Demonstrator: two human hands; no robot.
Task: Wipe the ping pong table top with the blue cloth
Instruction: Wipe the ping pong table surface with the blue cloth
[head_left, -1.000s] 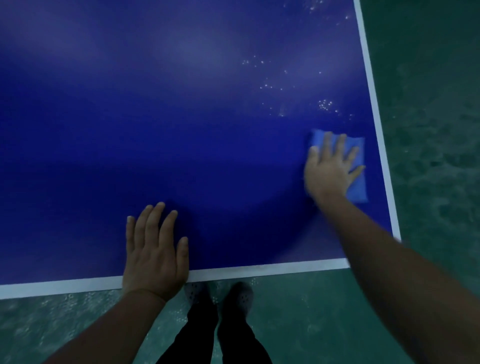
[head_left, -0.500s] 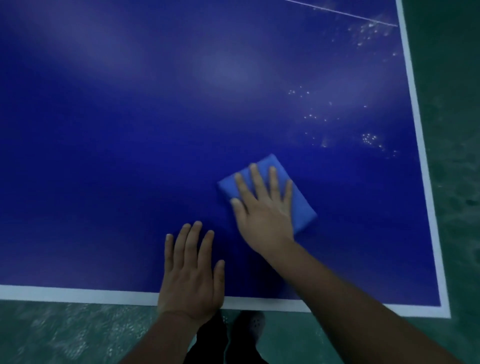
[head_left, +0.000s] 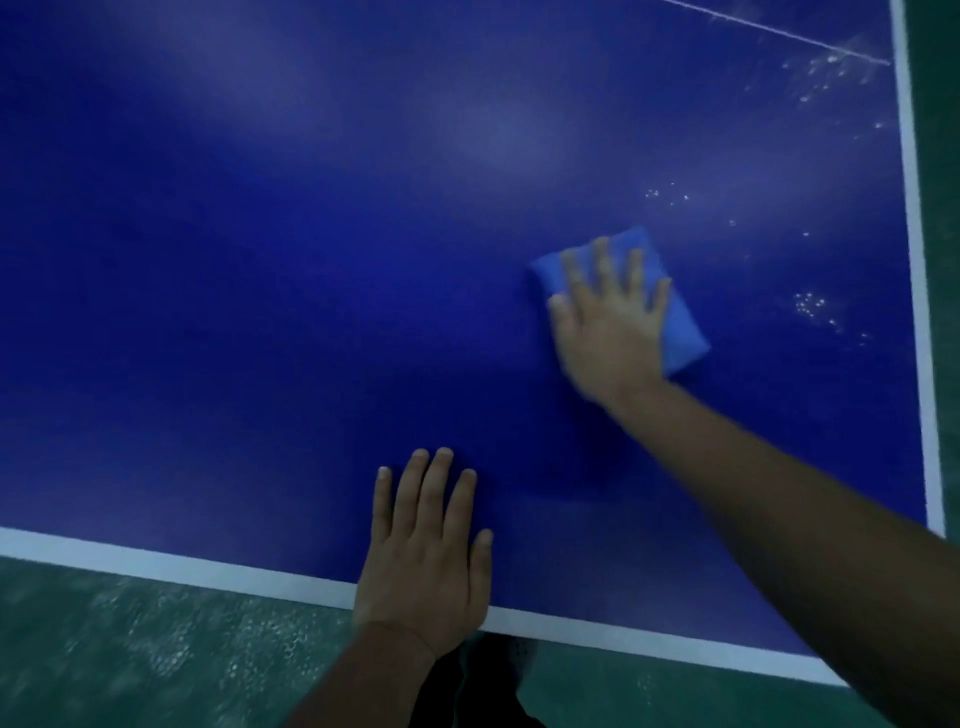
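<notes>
Table top (head_left: 260, 312): right hand (head_left: 610, 332) flat on blue cloth (head_left: 680, 332), left hand (head_left: 423, 561) flat

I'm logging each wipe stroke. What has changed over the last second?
The right hand swept the blue cloth left from near the table's right edge toward the middle, then started back right and farther out. It kept the cloth pressed flat throughout. The left hand stayed braced, palm down, on the near white edge line. White specks remain near the right edge.
</notes>
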